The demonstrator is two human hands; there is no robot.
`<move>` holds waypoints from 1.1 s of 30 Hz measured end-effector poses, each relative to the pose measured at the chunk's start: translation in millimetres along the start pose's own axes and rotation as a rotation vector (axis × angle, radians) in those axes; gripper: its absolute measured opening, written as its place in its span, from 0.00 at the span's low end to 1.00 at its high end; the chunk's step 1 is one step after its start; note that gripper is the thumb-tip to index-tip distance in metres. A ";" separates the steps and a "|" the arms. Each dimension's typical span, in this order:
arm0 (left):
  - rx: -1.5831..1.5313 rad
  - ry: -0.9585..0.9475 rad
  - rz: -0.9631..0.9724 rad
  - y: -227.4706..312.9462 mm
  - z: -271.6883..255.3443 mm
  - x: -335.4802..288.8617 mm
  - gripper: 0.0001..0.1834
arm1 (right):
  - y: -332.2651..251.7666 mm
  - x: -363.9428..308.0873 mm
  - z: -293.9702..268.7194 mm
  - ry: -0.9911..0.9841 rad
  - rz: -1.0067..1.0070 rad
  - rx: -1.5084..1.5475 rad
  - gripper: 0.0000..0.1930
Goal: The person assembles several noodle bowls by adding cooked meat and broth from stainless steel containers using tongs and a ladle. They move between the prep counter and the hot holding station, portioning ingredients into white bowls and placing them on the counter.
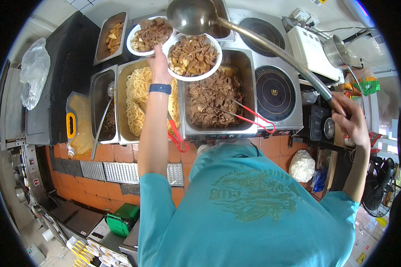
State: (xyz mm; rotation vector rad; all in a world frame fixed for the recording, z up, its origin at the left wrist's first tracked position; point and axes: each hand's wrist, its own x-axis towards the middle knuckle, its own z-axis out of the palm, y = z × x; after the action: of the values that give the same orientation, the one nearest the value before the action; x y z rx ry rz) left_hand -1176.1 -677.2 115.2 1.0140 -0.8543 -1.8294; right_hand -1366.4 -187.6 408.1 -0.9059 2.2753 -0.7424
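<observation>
My left hand (159, 66) supports two white bowls side by side, its fingers mostly hidden beneath them. Sliced meat with pale vegetables fills both the left bowl (136, 50) and the right bowl (216, 62). My right hand (353, 119) is closed round the handle end of a long metal ladle (276, 48). The ladle's round head hangs above the bowls at the far side, over a steel pan whose contents it hides. Below the right bowl, red-handled tongs (249, 116) rest in a deep pan (254, 89) of cooked sliced meat (214, 100).
Left of the meat stands a pan of noodles (137, 93) with another pair of red-handled tongs (177, 135). Farther left is a narrow pan (93, 84) holding a long-handled ladle (103, 118). Two round black cooktops (275, 84) and a white appliance (305, 53) are on the right.
</observation>
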 end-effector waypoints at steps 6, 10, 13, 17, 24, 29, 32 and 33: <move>-0.023 -0.041 -0.020 4.3 -9.9 -24.4 0.27 | 3.2 113.4 40.7 -0.063 -0.097 0.139 0.26; -0.013 -0.066 -0.054 11.6 -21.4 -43.4 0.31 | -1.3 217.1 88.2 0.033 -0.220 -0.254 0.22; -0.020 -0.076 -0.087 14.6 -34.0 -53.3 0.32 | -4.2 264.2 113.5 0.108 -0.163 -0.440 0.18; -0.059 -0.038 -0.113 16.8 -48.2 -63.0 0.30 | -11.9 283.4 123.8 0.097 -0.184 -0.563 0.16; -0.028 0.072 -0.066 25.0 -49.9 -76.2 0.33 | -9.1 280.0 116.6 -0.247 -0.021 0.035 0.13; 0.002 0.052 -0.005 22.9 -51.1 -64.0 0.35 | -1.1 268.3 96.3 -0.382 0.138 0.464 0.17; -0.002 0.042 -0.016 16.6 -55.0 -50.6 0.34 | -4.9 244.3 78.4 -0.422 0.128 0.508 0.18; -0.022 0.046 -0.024 14.0 -56.1 -46.4 0.34 | -7.2 232.2 70.6 -0.418 0.107 0.490 0.19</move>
State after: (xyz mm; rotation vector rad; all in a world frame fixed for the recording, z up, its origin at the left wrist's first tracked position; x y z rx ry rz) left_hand -1107.2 -649.6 116.6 1.0526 -0.7964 -1.8253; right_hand -1456.0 -382.9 295.0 -0.6280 1.6590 -0.9105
